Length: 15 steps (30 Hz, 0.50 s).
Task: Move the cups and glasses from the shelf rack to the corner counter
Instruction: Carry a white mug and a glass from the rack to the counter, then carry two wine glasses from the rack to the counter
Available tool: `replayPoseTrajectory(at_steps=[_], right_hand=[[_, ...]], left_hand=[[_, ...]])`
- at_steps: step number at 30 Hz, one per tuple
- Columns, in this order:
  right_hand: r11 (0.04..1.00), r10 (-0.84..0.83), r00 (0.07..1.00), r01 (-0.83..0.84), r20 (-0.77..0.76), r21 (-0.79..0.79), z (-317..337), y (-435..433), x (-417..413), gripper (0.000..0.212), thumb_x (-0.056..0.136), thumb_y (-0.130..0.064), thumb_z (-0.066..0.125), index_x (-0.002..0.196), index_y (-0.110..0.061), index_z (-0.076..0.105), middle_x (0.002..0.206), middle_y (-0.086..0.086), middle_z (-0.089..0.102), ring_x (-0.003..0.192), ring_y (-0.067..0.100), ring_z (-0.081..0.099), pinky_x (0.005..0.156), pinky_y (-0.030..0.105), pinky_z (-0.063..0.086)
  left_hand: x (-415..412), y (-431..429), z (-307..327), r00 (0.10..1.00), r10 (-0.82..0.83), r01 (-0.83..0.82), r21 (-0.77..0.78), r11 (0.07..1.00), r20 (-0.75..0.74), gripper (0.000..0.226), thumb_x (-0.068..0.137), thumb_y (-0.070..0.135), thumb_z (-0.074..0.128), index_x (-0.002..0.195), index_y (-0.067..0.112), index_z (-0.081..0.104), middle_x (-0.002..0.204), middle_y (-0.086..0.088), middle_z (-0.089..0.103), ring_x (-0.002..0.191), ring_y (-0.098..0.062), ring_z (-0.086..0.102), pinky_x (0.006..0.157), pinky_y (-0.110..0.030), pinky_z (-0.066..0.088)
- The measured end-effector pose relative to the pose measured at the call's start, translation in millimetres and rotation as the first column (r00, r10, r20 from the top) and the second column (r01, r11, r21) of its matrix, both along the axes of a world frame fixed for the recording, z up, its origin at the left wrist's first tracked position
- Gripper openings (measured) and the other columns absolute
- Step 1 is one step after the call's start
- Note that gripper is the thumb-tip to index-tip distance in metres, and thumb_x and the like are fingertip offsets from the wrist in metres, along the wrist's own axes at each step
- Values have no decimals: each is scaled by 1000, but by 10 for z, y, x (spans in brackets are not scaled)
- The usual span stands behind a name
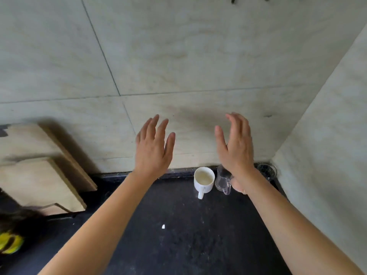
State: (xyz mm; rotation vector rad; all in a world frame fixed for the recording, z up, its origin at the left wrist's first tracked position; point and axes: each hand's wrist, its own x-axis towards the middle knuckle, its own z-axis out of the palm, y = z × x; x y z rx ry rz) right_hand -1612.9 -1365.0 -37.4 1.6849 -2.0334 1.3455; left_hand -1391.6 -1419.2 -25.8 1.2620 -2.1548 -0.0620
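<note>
A white mug (204,180) stands upright on the black counter (178,225) against the back wall, handle toward me. Right beside it is a clear glass mug (222,179), partly hidden by my right wrist. Another clear glass (267,171) sits deep in the corner. Something pale peeks out under my right wrist, too hidden to name. My left hand (153,149) and my right hand (236,143) are both raised above the counter, fingers spread, holding nothing. The shelf rack is out of view.
Two wooden boards (39,175) lean against the tiled wall at the left. A yellow-green object (10,243) lies at the far left edge. A small white scrap (163,226) lies on the counter. The side wall closes the corner at the right.
</note>
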Motion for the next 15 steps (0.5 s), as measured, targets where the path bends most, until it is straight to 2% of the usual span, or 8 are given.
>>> replayPoseTrajectory(at_steps=[4, 7, 9, 12, 15], right_hand=[[984, 34, 980, -67, -196, -165, 785, -26, 367, 49, 102, -37, 52, 141, -7, 53, 149, 21, 47, 132, 35, 47, 106, 46, 40], [966, 74, 945, -147, -318, -213, 1144, 61, 667, 56, 104, -41, 49, 149, -8, 46, 159, 24, 36, 143, 39, 39, 114, 51, 35], [951, 121, 918, -216, -378, -220, 1240, 107, 869, 61, 105, -46, 44, 155, -10, 39, 164, 25, 25, 149, 43, 30, 119, 56, 27], [906, 227, 874, -351, -429, -237, 1200, 186, 1297, 68, 104, -52, 42, 159, -15, 30, 166, 27, 16, 153, 45, 18, 124, 58, 14], [846, 362, 827, -485, -430, -221, 1004, 310, 1882, 73, 102, -56, 45, 160, -16, 28, 166, 28, 12, 154, 47, 11, 124, 60, 10]], left_hand=[[529, 183, 797, 990, 133, -121, -211, 970, 45, 56, 104, 44, 30, 147, 9, 43, 157, -19, 35, 144, -40, 31, 113, -55, 29], [960, 514, 1154, 965, 256, -227, -295, 928, 62, 59, 104, 46, 28, 152, 11, 36, 161, -19, 27, 148, -39, 23, 116, -59, 24], [1261, 796, 1237, 938, 341, -303, -340, 891, 57, 61, 104, 46, 29, 153, 11, 34, 162, -20, 23, 150, -40, 18, 117, -59, 20], [1773, 1389, 1150, 852, 520, -469, -354, 809, 59, 64, 103, 50, 27, 156, 13, 28, 164, -20, 16, 152, -38, 10, 120, -57, 12], [2291, 2105, 962, 720, 686, -628, -318, 710, 111, 68, 101, 53, 29, 156, 13, 24, 164, -21, 15, 151, -39, 10, 118, -61, 15]])
